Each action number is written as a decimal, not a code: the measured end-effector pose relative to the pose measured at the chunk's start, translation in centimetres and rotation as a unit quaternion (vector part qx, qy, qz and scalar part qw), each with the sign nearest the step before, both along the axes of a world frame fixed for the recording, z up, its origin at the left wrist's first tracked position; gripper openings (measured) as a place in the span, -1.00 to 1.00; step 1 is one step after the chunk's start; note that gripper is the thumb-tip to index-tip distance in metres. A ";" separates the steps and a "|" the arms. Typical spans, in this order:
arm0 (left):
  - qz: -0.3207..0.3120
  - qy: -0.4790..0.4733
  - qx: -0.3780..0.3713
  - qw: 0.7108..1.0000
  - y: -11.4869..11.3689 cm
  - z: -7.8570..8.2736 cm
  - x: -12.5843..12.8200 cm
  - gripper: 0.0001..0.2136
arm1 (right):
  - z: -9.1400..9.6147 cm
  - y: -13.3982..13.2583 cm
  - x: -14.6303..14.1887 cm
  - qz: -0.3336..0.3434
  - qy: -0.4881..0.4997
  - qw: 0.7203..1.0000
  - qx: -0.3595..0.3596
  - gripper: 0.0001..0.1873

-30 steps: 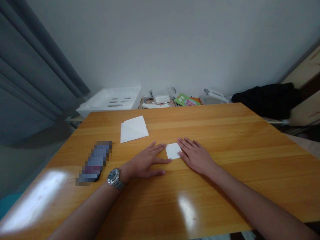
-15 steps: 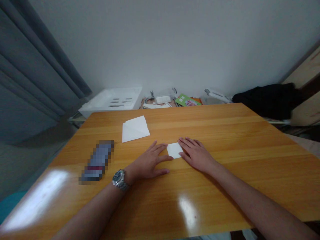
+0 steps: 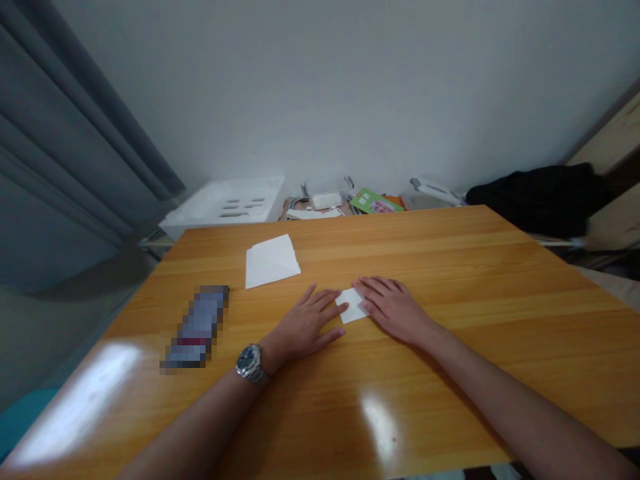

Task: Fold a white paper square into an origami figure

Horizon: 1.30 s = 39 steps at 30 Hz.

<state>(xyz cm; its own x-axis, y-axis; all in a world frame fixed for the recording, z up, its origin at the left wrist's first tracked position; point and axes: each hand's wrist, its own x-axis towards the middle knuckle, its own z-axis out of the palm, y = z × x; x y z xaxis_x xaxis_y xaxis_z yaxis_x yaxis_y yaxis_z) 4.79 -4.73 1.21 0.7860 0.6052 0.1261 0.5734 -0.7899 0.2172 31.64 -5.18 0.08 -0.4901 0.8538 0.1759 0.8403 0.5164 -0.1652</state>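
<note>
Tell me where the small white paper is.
Head view, middle of the table: the small white paper lies between the left hand and right hand, fingertips touching it.

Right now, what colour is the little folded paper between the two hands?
White; the little folded paper shows best in the head view.

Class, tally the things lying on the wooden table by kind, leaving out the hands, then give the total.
Folded white papers: 2, the small paper touched by the left hand and right hand, and the larger paper farther back.
Dark items, pixelated: 1, the blurred object.
Total: 3
</note>
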 end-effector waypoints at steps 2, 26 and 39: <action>0.002 -0.006 0.000 1.000 0.1 0.1 0.1 -0.52 | 0.2 -0.1 -0.1 0.003 -0.010 1.000 0.000 -0.50; -0.026 -0.003 0.004 1.000 0.1 0.0 0.5 -0.47 | -0.2 -0.1 -0.4 -0.017 0.019 1.000 0.005 -0.49; 0.069 -0.034 0.045 0.996 0.5 -0.3 -0.1 -0.59 | 1.1 -0.5 -0.4 0.128 0.064 0.988 -0.057 -0.51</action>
<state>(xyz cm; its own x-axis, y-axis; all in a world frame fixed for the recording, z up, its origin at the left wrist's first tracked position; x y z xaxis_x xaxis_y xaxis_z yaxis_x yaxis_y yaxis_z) 4.72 -4.26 0.88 0.6839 0.6909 0.2345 0.6642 -0.7225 0.1917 31.26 -5.70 1.14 -0.6725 0.7224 0.1607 0.6531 0.6815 -0.3303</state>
